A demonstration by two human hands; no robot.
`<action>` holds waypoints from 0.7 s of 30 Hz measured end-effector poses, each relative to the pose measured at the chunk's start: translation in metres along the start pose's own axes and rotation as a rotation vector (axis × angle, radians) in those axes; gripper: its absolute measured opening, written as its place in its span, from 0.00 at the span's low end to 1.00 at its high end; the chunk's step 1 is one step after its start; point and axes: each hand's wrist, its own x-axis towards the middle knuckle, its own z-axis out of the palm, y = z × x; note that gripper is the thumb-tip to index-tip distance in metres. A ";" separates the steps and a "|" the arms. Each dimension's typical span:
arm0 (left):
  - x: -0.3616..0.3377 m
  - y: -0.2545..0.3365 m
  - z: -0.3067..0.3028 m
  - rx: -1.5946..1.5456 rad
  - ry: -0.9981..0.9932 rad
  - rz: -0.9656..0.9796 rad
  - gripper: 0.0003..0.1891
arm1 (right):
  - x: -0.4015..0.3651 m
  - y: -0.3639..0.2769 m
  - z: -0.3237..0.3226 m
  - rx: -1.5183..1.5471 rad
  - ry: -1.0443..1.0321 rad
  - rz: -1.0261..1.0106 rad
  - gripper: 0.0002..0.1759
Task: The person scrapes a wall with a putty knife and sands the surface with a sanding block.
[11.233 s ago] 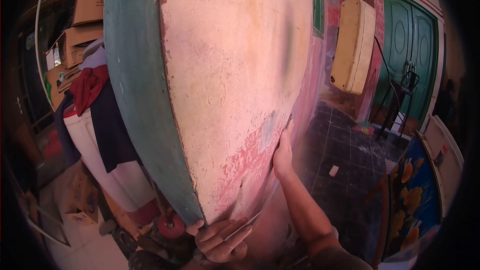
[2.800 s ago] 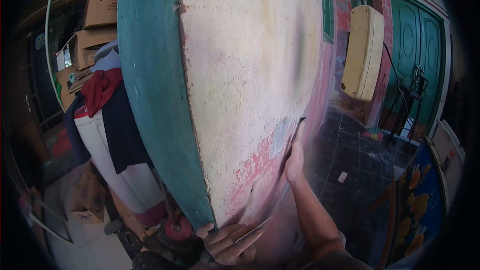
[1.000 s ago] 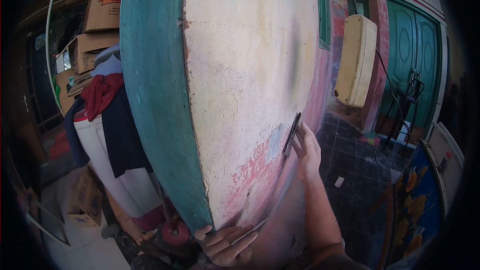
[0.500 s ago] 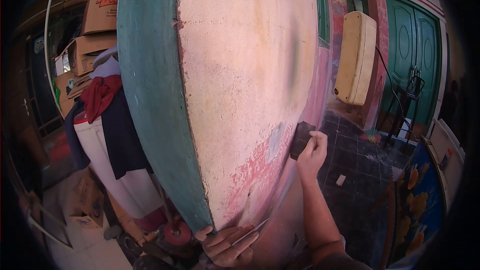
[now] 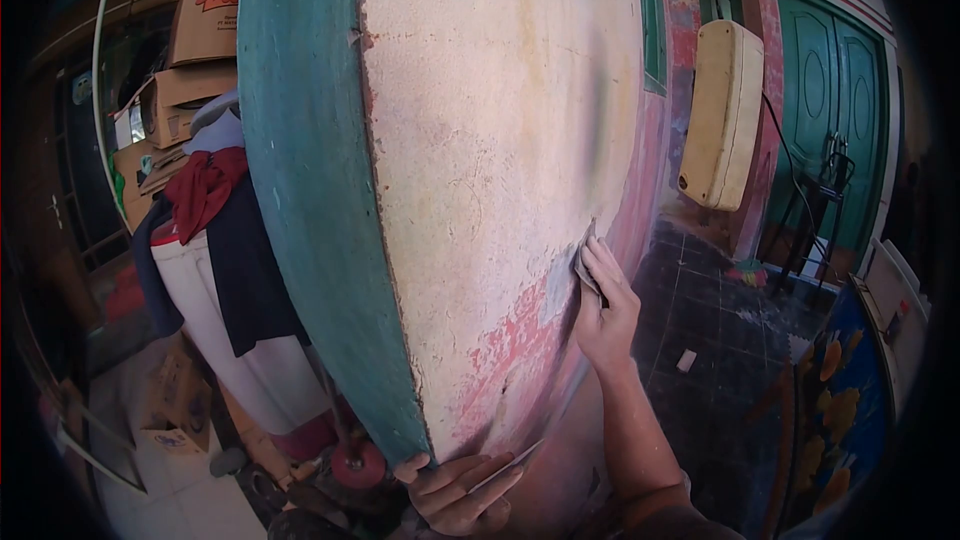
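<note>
Large upright panel [image 5: 490, 140]: cream-and-pink flaking painted face, teal band along its left edge. It fills the middle of the view.

Right hand [image 5: 606, 312]: raised to the right rim of the panel, about mid-height. Grip: fingers nearly straight and laid together over a small dark grey abrasive sheet [image 5: 584, 262], pinning it flat on the painted face. The sheet sits just above a patch of bare red undercoat [image 5: 510, 335]. Thumb position cannot be told.

Left hand [image 5: 455, 492]: near, at the panel's bottom edge, thumb touching the teal band. Grip: fingers curled, closed on a thin pale flat strip [image 5: 512, 464] that points up and right along the lower rim.

Surroundings: stacked brown cardboard boxes [image 5: 185, 50] far left, with a red cloth [image 5: 205, 190] draped over dark and white fabric below them. A long yellowish padded cushion [image 5: 722, 115] hangs on the wall to the right. Green double door [image 5: 835, 100] far right; dark tiled floor [image 5: 700, 310] beneath.
</note>
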 end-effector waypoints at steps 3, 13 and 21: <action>-0.006 -0.001 0.002 -0.086 -0.012 -0.034 0.17 | -0.009 0.022 0.010 -0.040 -0.026 0.078 0.31; 0.001 0.002 0.003 -0.121 -0.023 -0.033 0.16 | -0.012 0.011 0.012 -0.068 -0.005 0.057 0.35; 0.011 0.004 -0.001 -0.018 -0.009 0.014 0.16 | -0.007 -0.013 0.004 -0.085 -0.012 -0.008 0.36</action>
